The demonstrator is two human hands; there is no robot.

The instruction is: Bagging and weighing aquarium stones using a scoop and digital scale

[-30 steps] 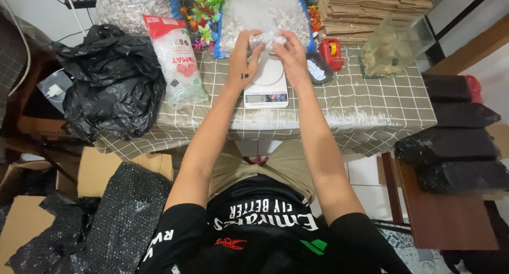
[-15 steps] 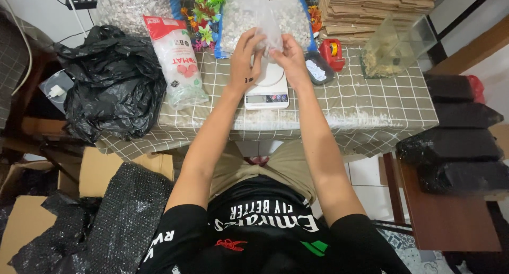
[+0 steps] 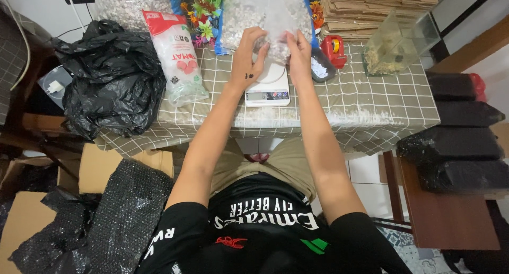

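bare checked cloth right of scale; black bag crowding left

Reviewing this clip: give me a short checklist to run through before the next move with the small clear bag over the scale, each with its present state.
1. Both hands on the small clear bag: left hand, right hand - ok.
2. Bag held above the white scale - ok.
3. Bag mouth closed - cannot tell.
4. Scale flat on the checked tablecloth - ok.
5. Scale display readable - cannot tell.

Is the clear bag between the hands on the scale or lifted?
Lifted: both hands hold the clear bag above the white scale.
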